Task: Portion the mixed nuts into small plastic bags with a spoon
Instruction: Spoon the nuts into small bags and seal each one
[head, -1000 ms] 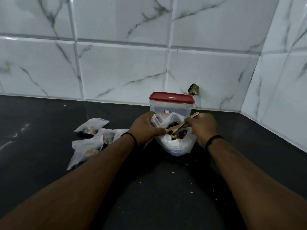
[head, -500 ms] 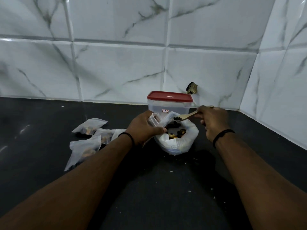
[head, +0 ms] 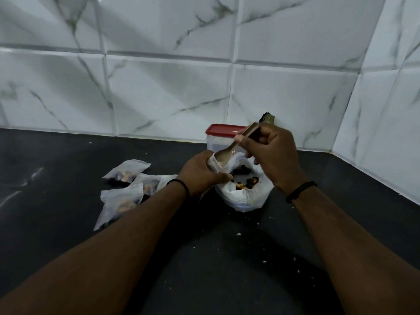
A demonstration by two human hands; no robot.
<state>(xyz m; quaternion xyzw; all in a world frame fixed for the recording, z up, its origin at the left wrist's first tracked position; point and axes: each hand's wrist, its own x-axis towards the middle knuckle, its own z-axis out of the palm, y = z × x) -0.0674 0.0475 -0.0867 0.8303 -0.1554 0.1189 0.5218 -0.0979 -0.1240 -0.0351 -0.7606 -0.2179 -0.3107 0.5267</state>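
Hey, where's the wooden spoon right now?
In the head view, right of centre, the wooden spoon is gripped by the right hand, its bowl tipped into the small plastic bag the left hand holds.

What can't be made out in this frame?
Head view:
- Small bag: mostly hidden by the left hand; fill level unknown.
- Spoon bowl: tipped into that bag, so its load is unseen.
- Red-lidded container: contents unclear, partly blocked by the right hand.
- Nuts in the filled bags: too small to identify.
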